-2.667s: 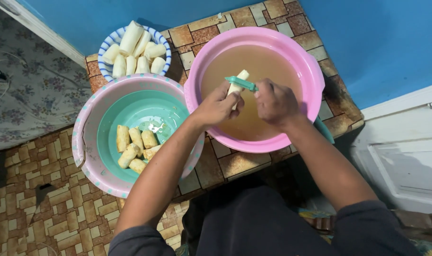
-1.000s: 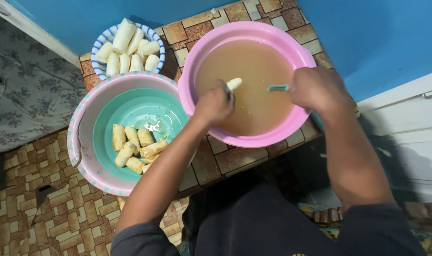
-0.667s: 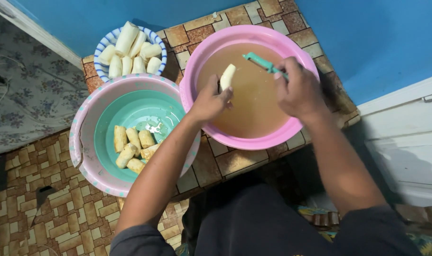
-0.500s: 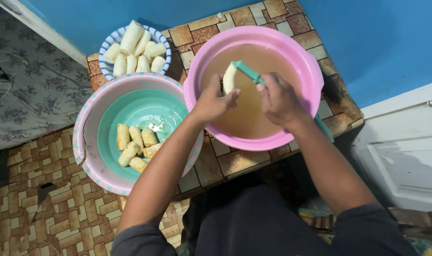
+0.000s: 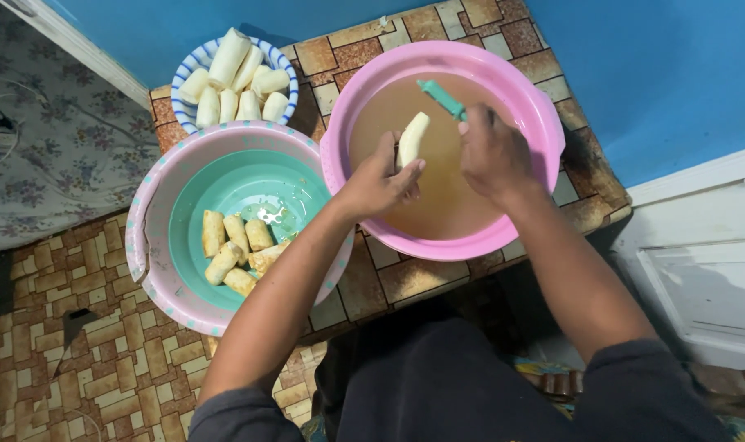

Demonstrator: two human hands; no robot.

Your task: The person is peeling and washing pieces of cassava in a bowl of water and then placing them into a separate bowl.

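Note:
My left hand (image 5: 379, 178) holds a pale peeled cassava piece (image 5: 412, 138) upright over the pink basin (image 5: 544, 123), which is full of brownish water. My right hand (image 5: 491, 153) grips a green-handled tool (image 5: 442, 98) right beside the piece, its working end hidden behind my fingers. Both hands hover above the water near the basin's middle.
A pink basin with a teal inside (image 5: 147, 245) at the left holds several cut pieces (image 5: 235, 250). A striped blue-white bowl (image 5: 186, 78) behind it is piled with peeled pieces (image 5: 235, 78). All stand on a tiled ledge (image 5: 389, 278) by a blue wall (image 5: 659, 65).
My right hand swung out to the right with the green tool, then came back to the piece. My left hand lifted the piece higher over the water.

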